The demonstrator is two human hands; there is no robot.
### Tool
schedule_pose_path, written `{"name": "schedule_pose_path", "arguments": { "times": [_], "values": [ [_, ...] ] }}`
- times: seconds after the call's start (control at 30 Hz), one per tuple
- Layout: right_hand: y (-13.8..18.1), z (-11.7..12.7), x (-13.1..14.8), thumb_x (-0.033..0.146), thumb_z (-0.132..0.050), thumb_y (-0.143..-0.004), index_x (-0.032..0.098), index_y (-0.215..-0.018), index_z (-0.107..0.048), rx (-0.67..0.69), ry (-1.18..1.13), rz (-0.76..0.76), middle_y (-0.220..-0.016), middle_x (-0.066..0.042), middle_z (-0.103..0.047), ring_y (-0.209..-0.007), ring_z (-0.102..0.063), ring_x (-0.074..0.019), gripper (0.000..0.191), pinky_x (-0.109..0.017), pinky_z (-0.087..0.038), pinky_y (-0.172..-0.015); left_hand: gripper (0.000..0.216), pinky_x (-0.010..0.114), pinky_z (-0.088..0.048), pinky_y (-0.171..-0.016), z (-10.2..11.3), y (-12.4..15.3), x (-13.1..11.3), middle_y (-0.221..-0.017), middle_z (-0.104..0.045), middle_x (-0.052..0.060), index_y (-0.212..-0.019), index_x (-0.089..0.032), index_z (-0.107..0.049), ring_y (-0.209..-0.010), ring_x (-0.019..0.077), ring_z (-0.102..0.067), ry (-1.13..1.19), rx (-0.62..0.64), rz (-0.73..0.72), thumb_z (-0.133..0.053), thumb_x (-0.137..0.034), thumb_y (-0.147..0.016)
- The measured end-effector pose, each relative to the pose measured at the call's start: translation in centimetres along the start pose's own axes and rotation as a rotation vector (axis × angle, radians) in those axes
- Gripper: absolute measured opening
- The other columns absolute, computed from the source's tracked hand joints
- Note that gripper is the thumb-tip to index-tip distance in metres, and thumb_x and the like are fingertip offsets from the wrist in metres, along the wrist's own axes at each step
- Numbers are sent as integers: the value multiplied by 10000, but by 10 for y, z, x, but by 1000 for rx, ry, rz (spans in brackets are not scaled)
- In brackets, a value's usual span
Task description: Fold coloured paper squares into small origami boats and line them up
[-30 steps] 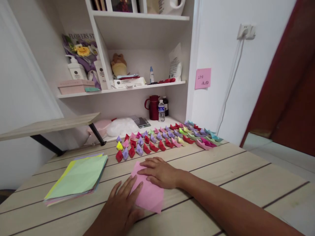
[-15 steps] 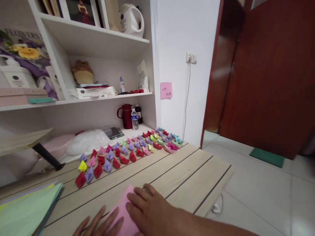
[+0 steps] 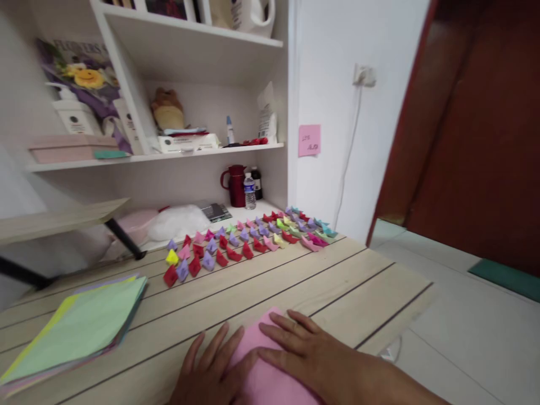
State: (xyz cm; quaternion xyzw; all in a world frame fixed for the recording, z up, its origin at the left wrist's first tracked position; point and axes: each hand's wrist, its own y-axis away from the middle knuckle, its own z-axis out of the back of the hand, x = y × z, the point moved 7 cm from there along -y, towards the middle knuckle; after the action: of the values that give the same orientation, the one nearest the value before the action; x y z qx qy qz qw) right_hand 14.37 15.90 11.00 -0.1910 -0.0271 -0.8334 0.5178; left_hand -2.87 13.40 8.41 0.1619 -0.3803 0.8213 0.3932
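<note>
A pink sheet of paper point(image 3: 274, 382) lies on the wooden table near its front edge, its lower part running out of view. Flat on its left side rests my left hand point(image 3: 215, 365), fingers spread. My right hand point(image 3: 307, 354) presses on the right side of the sheet with fingers stretched out. The two hands nearly meet over the middle of the paper. Beyond them stand rows of small folded paper boats point(image 3: 248, 247) in red, purple, pink, yellow, green and blue.
A stack of coloured paper point(image 3: 84, 326), pale green on top, lies at the left. Behind it is a small raised wooden stand point(image 3: 63, 219) with black legs. Along the back, a red jug point(image 3: 236, 185) and a water bottle point(image 3: 250, 191) stand under white shelves point(image 3: 211, 154).
The camera view has turned left and down, so more of the paper stack shows. My left hand has come further onto the pink sheet; both hands stay spread on it.
</note>
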Motion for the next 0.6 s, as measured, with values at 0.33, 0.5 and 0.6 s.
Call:
{"name": "schedule_pose_path", "arguments": {
  "times": [0.33,0.5,0.6],
  "values": [
    [-2,-36,-4,403,-504,-928,246,-1549,-240,-312,548,96,-1497,-109,-448,-1307,-512,-337,693,-456,-432,-1028,492,370,-465,-958,-1,11,8,-1349,-629,6,-1353,-315,-523,-1175,218,-603,191,200,280,-579,-384,-869],
    [0,-48,2,451,-470,-917,189,-1502,-373,-451,824,85,-1420,-128,-548,-1218,-572,-347,648,-458,-478,-917,379,354,-515,-846,11,4,11,-1243,-696,24,-1226,-260,-610,-1080,206,-655,123,116,254,-595,-356,-860],
    [3,-56,4,370,-491,-890,200,-1480,-412,-545,906,8,-1375,-120,-594,-1200,-579,-350,619,-467,-479,-898,221,310,-501,-895,28,1,19,-1088,-752,-11,-1085,-268,-652,-958,145,-688,173,36,231,-569,-303,-884]
  ]
}}
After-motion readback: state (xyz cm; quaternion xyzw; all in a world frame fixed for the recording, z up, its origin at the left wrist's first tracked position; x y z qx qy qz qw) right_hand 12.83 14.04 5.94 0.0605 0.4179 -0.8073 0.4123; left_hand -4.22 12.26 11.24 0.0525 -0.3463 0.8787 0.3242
